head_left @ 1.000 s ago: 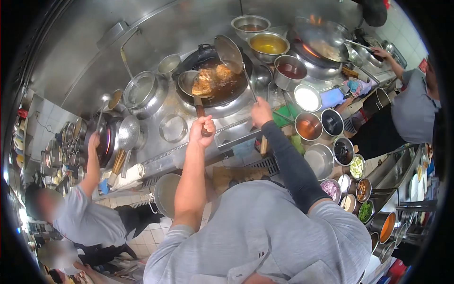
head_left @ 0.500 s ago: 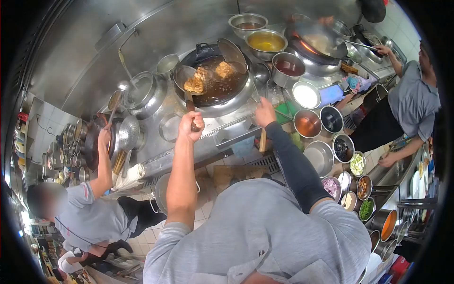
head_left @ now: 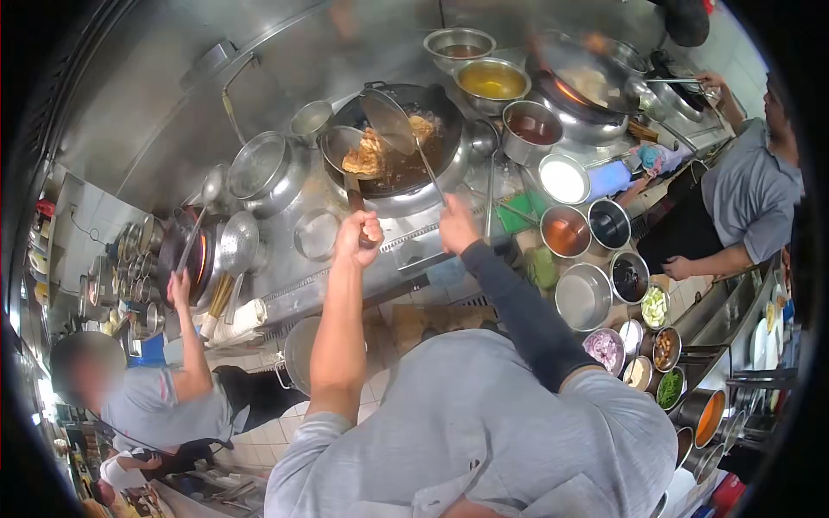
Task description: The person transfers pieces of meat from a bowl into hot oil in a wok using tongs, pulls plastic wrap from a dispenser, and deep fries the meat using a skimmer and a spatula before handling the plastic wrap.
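Observation:
My left hand (head_left: 357,237) is closed round the wooden handle of a round strainer (head_left: 338,145) at the near left side of a dark wok (head_left: 445,164). Golden-brown fried food (head_left: 364,157) rests in the strainer, above dark bubbling oil. In my right hand (head_left: 459,224) is the thin metal handle of a ladle (head_left: 388,123). The ladle's wide round head stands tilted over the wok, just right of the strainer. Behind it, another fried piece (head_left: 421,128) is partly hidden. Whether the ladle touches the food, I cannot tell.
A pot of dark red liquid (head_left: 528,129), a bowl of yellow oil (head_left: 492,84) and a white-filled container (head_left: 564,179) stand to the right. Several ingredient pots sit nearer. One co-worker (head_left: 173,406) is at the left wok, another (head_left: 751,190) at the right.
My right hand has come left and nearer to me, bringing the ladle's head left towards the strainer. My left hand has barely moved. The left co-worker's raised hand is lower.

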`<state>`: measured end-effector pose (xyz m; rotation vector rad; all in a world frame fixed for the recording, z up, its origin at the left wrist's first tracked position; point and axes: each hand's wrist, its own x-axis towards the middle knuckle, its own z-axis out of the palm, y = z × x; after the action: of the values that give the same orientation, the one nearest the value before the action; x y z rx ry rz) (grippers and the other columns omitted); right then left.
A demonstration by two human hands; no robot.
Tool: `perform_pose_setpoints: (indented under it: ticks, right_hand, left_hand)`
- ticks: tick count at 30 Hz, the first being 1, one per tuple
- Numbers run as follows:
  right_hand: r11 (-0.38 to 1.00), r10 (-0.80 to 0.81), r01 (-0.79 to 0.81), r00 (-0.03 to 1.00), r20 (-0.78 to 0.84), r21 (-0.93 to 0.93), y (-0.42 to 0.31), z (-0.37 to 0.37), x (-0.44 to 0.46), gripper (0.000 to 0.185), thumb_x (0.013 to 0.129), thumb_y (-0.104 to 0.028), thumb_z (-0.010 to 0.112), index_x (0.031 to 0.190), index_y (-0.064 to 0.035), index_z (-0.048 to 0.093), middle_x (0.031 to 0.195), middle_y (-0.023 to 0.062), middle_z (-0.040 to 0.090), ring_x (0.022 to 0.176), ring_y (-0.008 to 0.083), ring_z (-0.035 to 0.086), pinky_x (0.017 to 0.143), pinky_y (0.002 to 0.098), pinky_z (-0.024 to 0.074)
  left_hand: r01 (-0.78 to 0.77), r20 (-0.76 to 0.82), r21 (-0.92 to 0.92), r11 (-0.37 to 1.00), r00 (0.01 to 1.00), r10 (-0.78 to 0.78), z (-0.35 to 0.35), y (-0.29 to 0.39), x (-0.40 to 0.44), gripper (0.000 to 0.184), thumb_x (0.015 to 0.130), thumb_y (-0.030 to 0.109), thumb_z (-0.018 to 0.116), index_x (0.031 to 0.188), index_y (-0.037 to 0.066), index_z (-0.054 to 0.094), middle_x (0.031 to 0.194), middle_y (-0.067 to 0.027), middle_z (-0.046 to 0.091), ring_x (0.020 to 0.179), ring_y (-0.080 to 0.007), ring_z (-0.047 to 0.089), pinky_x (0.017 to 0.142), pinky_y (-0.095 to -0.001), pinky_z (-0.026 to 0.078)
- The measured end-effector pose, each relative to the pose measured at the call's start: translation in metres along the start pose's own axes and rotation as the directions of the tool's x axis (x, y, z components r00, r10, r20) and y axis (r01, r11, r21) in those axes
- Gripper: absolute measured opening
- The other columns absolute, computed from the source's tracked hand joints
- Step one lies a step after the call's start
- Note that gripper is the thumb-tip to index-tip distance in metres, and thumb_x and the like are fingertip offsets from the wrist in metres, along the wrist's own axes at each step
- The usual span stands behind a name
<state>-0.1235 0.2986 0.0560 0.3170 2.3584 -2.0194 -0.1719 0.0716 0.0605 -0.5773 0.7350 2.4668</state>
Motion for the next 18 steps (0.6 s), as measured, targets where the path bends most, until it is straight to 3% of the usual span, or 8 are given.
perform_pose_setpoints:
  ticks: [3, 6, 9, 11, 13, 15, 17, 18]
  right_hand:
    - [0.999, 0.006, -0.005, 1.000, -0.027, 0.040, -0.003, 0.013, -0.001, 0.040, 0.087, -0.005, 0.039, 0.126, 0.0024, 0.046, 0.080, 0.0221, 0.061, 0.039, 0.0266, 0.054, 0.037, 0.0387, 0.0462]
    - [0.992, 0.032, -0.033, 0.999, 0.005, 0.121, -0.011, 0.017, 0.001, 0.037, 0.086, -0.003, 0.040, 0.122, 0.0021, 0.048, 0.082, 0.0205, 0.059, 0.042, 0.0266, 0.055, 0.035, 0.0392, 0.0451]
    - [0.968, 0.118, -0.117, 0.993, 0.011, 0.221, -0.019, 0.022, 0.003, 0.034, 0.084, -0.001, 0.039, 0.116, 0.0028, 0.050, 0.080, 0.0193, 0.057, 0.044, 0.0263, 0.055, 0.033, 0.0390, 0.0436]
    - [0.923, 0.182, -0.209, 0.977, 0.114, 0.324, -0.017, 0.028, 0.006, 0.031, 0.084, -0.001, 0.045, 0.115, 0.0016, 0.045, 0.076, 0.0161, 0.054, 0.044, 0.0281, 0.052, 0.033, 0.0379, 0.0401]
    - [0.905, 0.167, -0.185, 0.983, 0.079, 0.382, -0.006, 0.034, 0.011, 0.030, 0.078, 0.002, 0.043, 0.108, 0.0034, 0.050, 0.077, 0.0184, 0.054, 0.044, 0.0269, 0.052, 0.032, 0.0369, 0.0417]
    - [0.991, -0.001, -0.013, 0.995, 0.100, 0.136, 0.026, 0.048, 0.031, 0.031, 0.077, 0.002, 0.044, 0.108, 0.0041, 0.051, 0.078, 0.0176, 0.053, 0.047, 0.0279, 0.053, 0.032, 0.0366, 0.0426]
    - [0.996, -0.046, 0.041, 0.997, 0.059, 0.084, 0.047, 0.061, 0.048, 0.029, 0.077, 0.002, 0.044, 0.105, 0.0064, 0.050, 0.085, 0.0194, 0.052, 0.050, 0.0297, 0.055, 0.034, 0.0374, 0.0443]
    - [0.852, -0.275, 0.361, 0.925, 0.262, -0.379, 0.051, 0.057, 0.050, 0.027, 0.077, 0.002, 0.044, 0.103, 0.0082, 0.049, 0.093, 0.0214, 0.051, 0.052, 0.0309, 0.056, 0.035, 0.0384, 0.0453]
  left_hand:
    - [-0.082, -0.023, 0.164, 0.983, 0.996, 0.087, 0.004, -0.011, -0.003, 0.009, 0.087, 0.003, 0.050, 0.079, 0.005, 0.045, 0.059, 0.0012, 0.042, 0.043, -0.0077, 0.039, 0.038, -0.0222, 0.034]
    - [-0.186, -0.064, 0.461, 0.868, 0.968, 0.242, 0.011, -0.022, -0.007, 0.011, 0.085, 0.003, 0.051, 0.077, 0.008, 0.045, 0.059, 0.0019, 0.040, 0.045, -0.0080, 0.037, 0.039, -0.0239, 0.032]
    - [-0.190, -0.056, 0.406, 0.894, 0.971, 0.232, 0.010, -0.023, 0.001, 0.013, 0.085, 0.003, 0.050, 0.075, 0.008, 0.045, 0.059, 0.0017, 0.040, 0.045, -0.0079, 0.037, 0.039, -0.0239, 0.032]
    - [-0.193, -0.060, 0.382, 0.904, 0.971, 0.233, 0.016, -0.024, 0.004, 0.014, 0.085, 0.003, 0.050, 0.074, 0.008, 0.044, 0.058, 0.0017, 0.039, 0.044, -0.0080, 0.037, 0.039, -0.0239, 0.032]
    - [-0.199, -0.066, 0.358, 0.912, 0.969, 0.237, 0.020, -0.023, 0.005, 0.016, 0.085, 0.003, 0.049, 0.072, 0.009, 0.044, 0.057, 0.0017, 0.039, 0.044, -0.0080, 0.036, 0.039, -0.0239, 0.032]
    - [-0.191, -0.053, 0.367, 0.910, 0.973, 0.226, 0.024, -0.018, 0.006, 0.019, 0.085, 0.003, 0.048, 0.068, 0.009, 0.043, 0.055, 0.0008, 0.038, 0.042, -0.0097, 0.036, 0.039, -0.0250, 0.033]
    - [-0.245, -0.020, 0.375, 0.894, 0.962, 0.272, 0.011, -0.015, 0.016, 0.016, 0.086, 0.005, 0.048, 0.071, 0.004, 0.048, 0.055, -0.0042, 0.043, 0.043, -0.0170, 0.040, 0.039, -0.0313, 0.035]
    - [-0.229, -0.023, 0.357, 0.906, 0.967, 0.253, 0.011, -0.013, 0.015, 0.015, 0.085, 0.005, 0.049, 0.071, 0.004, 0.048, 0.054, -0.0049, 0.043, 0.042, -0.0186, 0.041, 0.039, -0.0324, 0.035]
